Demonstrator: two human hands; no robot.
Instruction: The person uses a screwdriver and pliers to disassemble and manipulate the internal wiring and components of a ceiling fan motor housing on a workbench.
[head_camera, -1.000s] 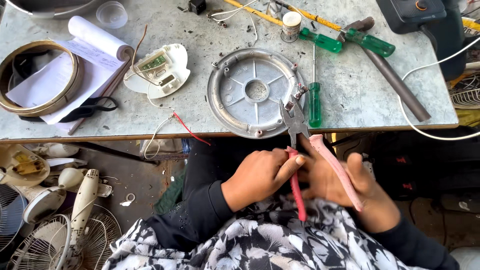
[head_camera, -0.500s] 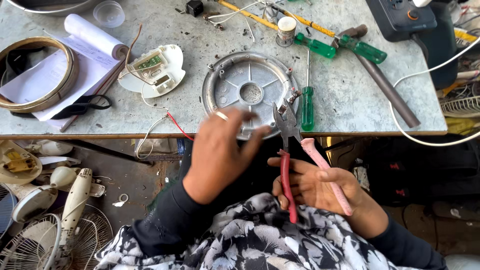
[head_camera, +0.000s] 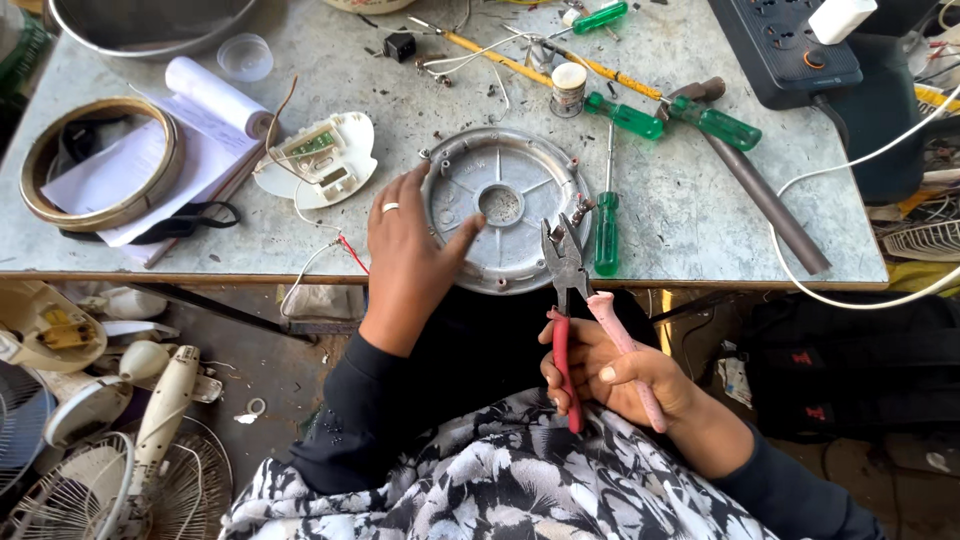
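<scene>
- So, the left hand lies flat on the rim of the round metal cover, fingers spread and the thumb stretched out across the plate — looks like a hold meant to keep the disc from sliding on the bench.
- The cover itself sits near the front edge of the grey worktable, ribbed side up, centre hole showing, close enough to reach without leaning.
- The right hand is down by the lap, below the table edge, fingers curled around the red and pink handles of the pliers. The nose points up towards the cover's near rim, jaws nearly closed — whether they pinch anything is too small to tell.
- A green screwdriver lies just beside the cover on its right, handle towards the person, probably parked for a quick grab.
- Further back, two more green-handled screwdrivers and a hammer lie well apart from the hands.
- Left of the cover there's a white plastic part with a small circuit board, wires trailing over the table edge.
</scene>
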